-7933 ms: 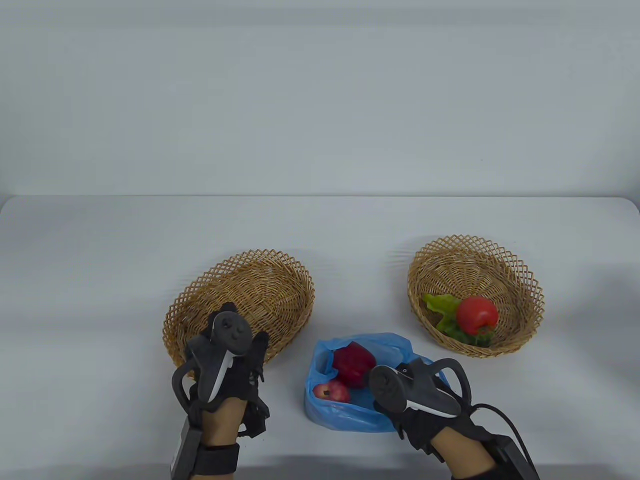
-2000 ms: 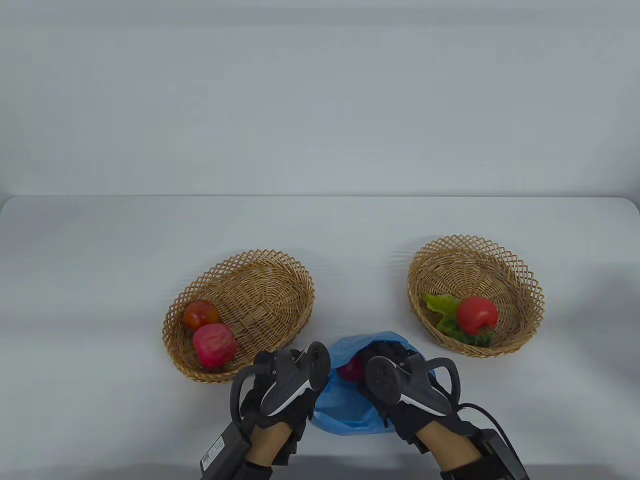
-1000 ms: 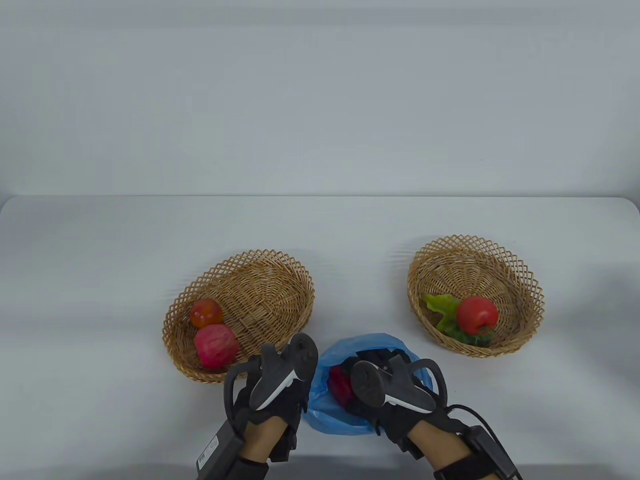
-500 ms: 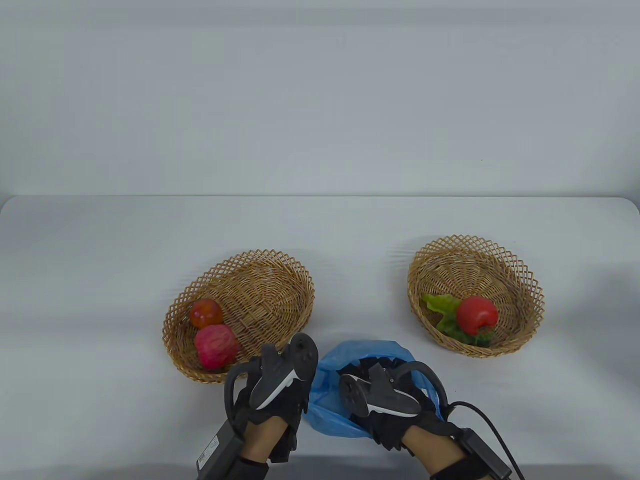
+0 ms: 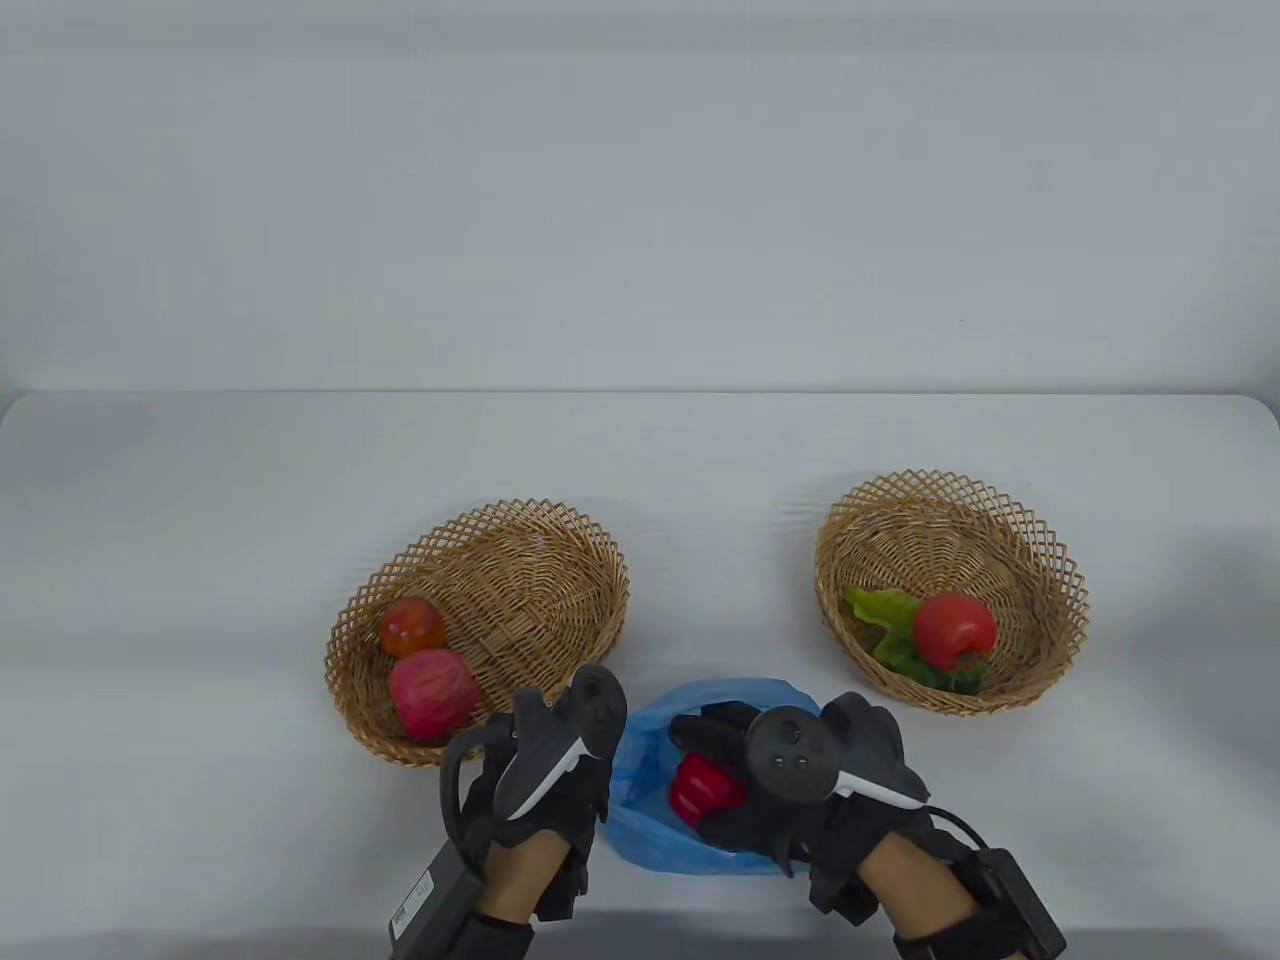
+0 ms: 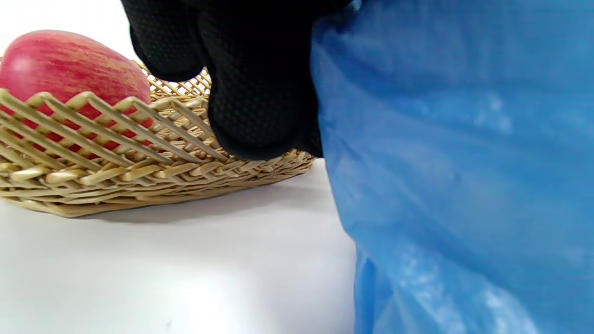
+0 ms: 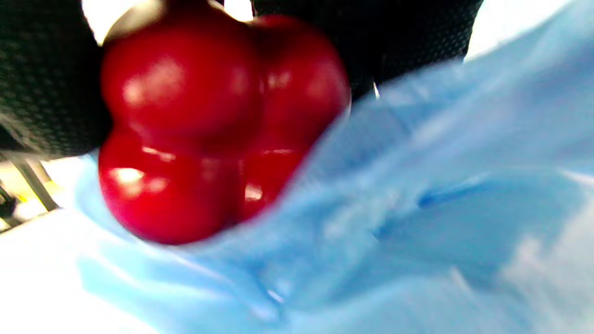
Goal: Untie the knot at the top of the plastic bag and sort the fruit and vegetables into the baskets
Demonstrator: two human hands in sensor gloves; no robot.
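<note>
The blue plastic bag [image 5: 680, 845] lies open at the table's front edge, between my hands. My right hand [image 5: 715, 775] is over its mouth and grips a red bell pepper [image 5: 703, 786], which sits just above the bag's rim. In the right wrist view the pepper [image 7: 209, 125] is held between gloved fingers [image 7: 41, 93] over the blue plastic [image 7: 417, 208]. My left hand [image 5: 608, 745] holds the bag's left edge; its fingers [image 6: 255, 93] press against the plastic [image 6: 455, 162].
The left wicker basket [image 5: 540, 590] holds a red apple [image 5: 432, 692] and a smaller red-orange fruit [image 5: 412, 627]. The right basket [image 5: 930, 530] holds a lettuce leaf [image 5: 882, 612] and a tomato [image 5: 955, 628]. The left basket's rim [image 6: 139, 171] is close to my left fingers.
My right hand, deep in the bag half a second ago, has turned and come up with the red pepper in its grip. The left hand has stayed at the bag's edge.
</note>
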